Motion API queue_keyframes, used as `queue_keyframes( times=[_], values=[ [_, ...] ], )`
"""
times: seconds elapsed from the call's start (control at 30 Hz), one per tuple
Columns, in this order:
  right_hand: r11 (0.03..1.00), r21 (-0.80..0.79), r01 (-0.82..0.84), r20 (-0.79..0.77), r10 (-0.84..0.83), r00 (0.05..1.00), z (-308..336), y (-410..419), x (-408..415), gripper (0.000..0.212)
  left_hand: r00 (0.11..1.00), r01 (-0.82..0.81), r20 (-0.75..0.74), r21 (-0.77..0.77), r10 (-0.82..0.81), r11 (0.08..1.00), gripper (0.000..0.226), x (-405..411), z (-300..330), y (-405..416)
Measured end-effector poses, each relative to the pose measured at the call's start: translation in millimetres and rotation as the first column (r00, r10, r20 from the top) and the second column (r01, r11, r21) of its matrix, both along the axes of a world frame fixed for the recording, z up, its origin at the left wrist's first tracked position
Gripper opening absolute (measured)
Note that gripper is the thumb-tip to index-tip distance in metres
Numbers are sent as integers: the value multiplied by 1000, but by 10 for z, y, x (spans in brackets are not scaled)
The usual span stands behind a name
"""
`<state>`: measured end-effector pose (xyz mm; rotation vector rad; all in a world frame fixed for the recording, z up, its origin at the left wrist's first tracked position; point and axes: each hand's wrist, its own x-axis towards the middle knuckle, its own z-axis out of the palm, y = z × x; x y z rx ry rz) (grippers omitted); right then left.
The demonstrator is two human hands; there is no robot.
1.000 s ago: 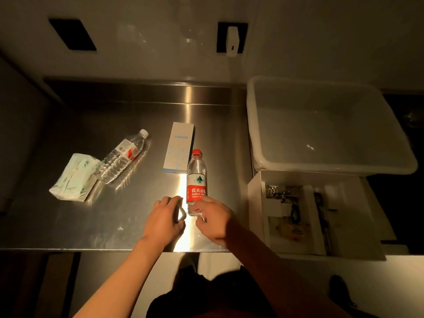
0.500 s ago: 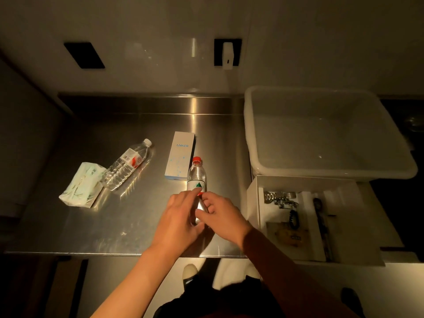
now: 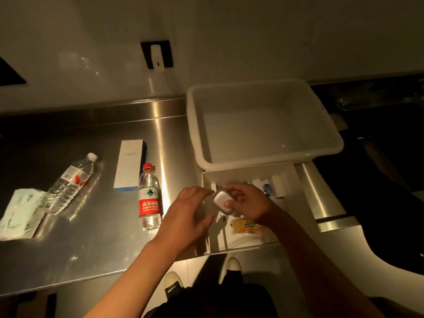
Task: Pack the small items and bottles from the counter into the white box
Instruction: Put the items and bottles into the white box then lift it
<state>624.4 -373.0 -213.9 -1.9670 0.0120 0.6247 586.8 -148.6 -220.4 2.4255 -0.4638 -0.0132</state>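
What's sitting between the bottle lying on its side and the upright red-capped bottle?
The head view shows a white Anker box lying flat between the lying bottle and the upright bottle.

A brushed stainless-steel counter (image 3: 96, 244) gleams under a streak of light — smooth and reflective. Two clear plastic bottles (image 3: 149, 196) (image 3: 71, 184) glint beside a matt cardboard carton (image 3: 128, 166), while the white tub (image 3: 263, 125) shows smooth, faintly glossy plastic — as does the small white case (image 3: 223, 201).

Black wall plate (image 3: 157, 55) — white tub (image 3: 330, 134) — shoes (image 3: 173, 283)
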Motion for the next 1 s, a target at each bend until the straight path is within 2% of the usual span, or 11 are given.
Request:
queue_keyframes(
  times=[0.13, 0.23, 0.33, 0.53, 0.6, 0.73, 0.87, 1.0],
  values=[
    [975, -164, -148, -121, 129, 984, -211, -368, -3, 41, 1000, 18, -23, 12, -18, 1000, 42, 21, -25, -262],
    [842, -319, -435, -211, 384, 899, -400, -462, -38, 35, 998, 17, -53, 29, -16, 999, 40, 24, -29, -374],
    [738, -326, -591, -264, 529, 807, -521, -432, -87, 36, 996, 12, -89, 50, -7, 999, 38, 16, -35, -447],
    [752, -297, -588, -220, 545, 809, -588, -376, -86, 24, 994, -14, -104, 71, 21, 997, 36, -10, -56, -518],
    [759, -332, -561, -184, 531, 827, -602, -336, -102, 21, 995, -18, -100, 79, 26, 997, 36, -15, -63, -527],
    [764, -427, -484, -132, 477, 869, -638, -234, -159, 30, 995, -24, -95, 81, 32, 996, 34, -17, -83, -527],
    [737, -508, -445, -91, 468, 879, -678, -188, -196, 21, 995, -34, -94, 67, 40, 997, 33, -13, -103, -501],
    [701, -585, -409, -121, 423, 898, -679, -159, -170, 16, 995, -34, -92, 50, 39, 998, 32, -17, -116, -480]
  ],
)
